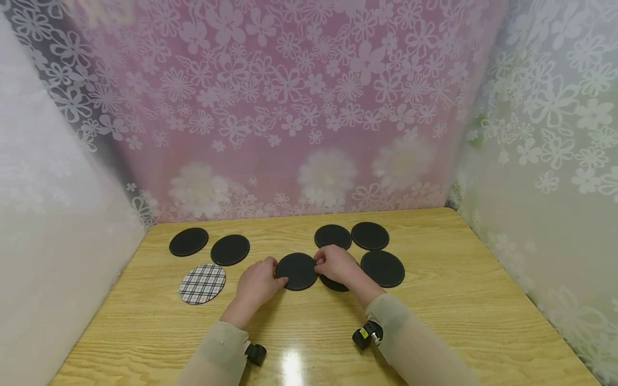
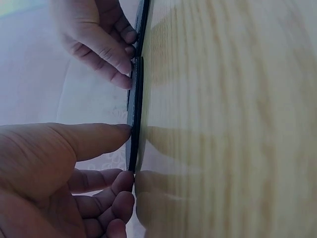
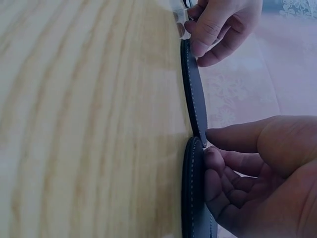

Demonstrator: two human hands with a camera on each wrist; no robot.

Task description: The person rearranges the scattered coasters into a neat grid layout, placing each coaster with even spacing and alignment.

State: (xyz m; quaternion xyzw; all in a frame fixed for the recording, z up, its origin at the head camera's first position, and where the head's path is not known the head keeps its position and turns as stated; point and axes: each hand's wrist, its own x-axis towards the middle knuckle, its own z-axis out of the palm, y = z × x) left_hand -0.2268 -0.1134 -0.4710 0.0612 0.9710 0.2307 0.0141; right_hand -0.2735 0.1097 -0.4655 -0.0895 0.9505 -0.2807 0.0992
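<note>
A round black coaster (image 1: 296,271) with a stitched rim lies between the two hands, near the middle of the wooden table. My left hand (image 1: 260,284) pinches its left edge, thumb on the upper face and fingertips at the rim. At the opposite edge, my right hand (image 1: 340,264) grips it between thumb and forefinger. Another black coaster (image 1: 336,284) sits right under the right hand, which hides much of it. In the right wrist view the gripped coaster (image 3: 194,89) is slightly tilted, its end against the neighbouring coaster (image 3: 194,188).
Three more black coasters, back-left (image 1: 333,236), back-right (image 1: 370,236) and front-right (image 1: 383,269), lie close together beyond the right hand. On the left are two black coasters (image 1: 189,242) and a white plaid coaster (image 1: 203,284). Flowered curtains (image 1: 299,134) surround the table (image 1: 463,311).
</note>
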